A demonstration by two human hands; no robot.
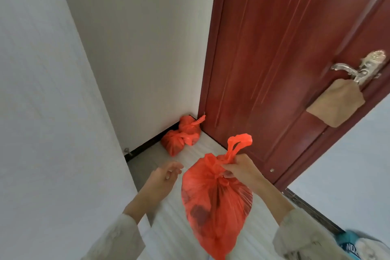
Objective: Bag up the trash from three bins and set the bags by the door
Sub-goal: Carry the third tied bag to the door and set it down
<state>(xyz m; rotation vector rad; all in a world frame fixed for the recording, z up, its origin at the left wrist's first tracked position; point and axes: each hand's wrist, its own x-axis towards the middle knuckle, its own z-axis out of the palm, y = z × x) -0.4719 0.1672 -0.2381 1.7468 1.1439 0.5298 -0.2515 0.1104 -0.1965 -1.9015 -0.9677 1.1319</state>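
Beside the red door [274, 59], right hand [242, 169] pinching the knotted handles of an orange trash bag [215, 205] hanging above the floor, left hand [164, 175] loose and empty just left of it, two tied bags [181, 135] in the corner

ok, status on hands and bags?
Right hand grips tied red bag, off the floor. Left hand open. Two tied bags already at door. Path clear.

Red bag's [215, 207] dark contents indistinct; door [285, 48] top cut off.

red-orange bags [215, 202], dark red door [274, 59]
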